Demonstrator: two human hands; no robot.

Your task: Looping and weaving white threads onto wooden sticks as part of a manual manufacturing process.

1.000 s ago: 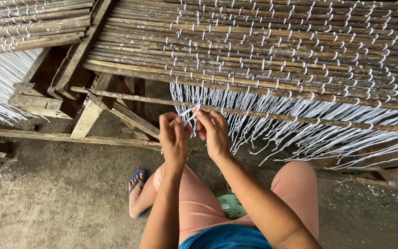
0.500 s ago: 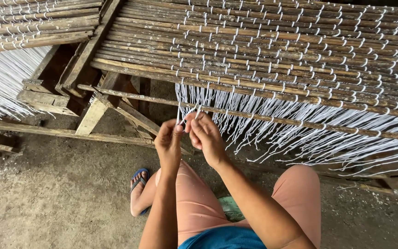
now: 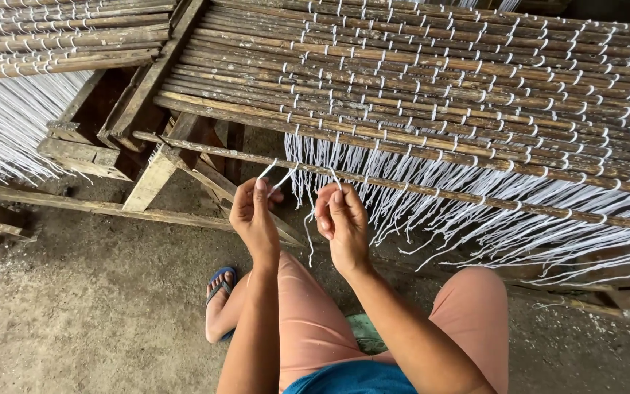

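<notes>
At the bottom of the frame sit the person's knees in pink shorts [image 3: 308,321], with a foot in a blue sandal [image 3: 219,286] on the dirt floor [image 3: 74,321] at lower left. Just above them, in the middle of the frame, the left hand [image 3: 254,217] has its grip pressed together on a white string [image 3: 275,180] that runs up and to the right from the fingertips to the loose stick [image 3: 432,191]. The right hand [image 3: 343,222], just beside it to the right, pinches another strand [image 3: 332,177] that rises straight to the same stick. That stick lies long-ways from left to right, sloping slightly down toward the right edge, right above both hands; the left hand is nearer its free end. A fringe of white strings [image 3: 475,219] hangs behind and right of the right hand. Beyond, the mat of tied sticks [image 3: 439,80] fills the upper right on a wooden frame [image 3: 147,95]; a second mat [image 3: 52,36] lies upper left.
</notes>
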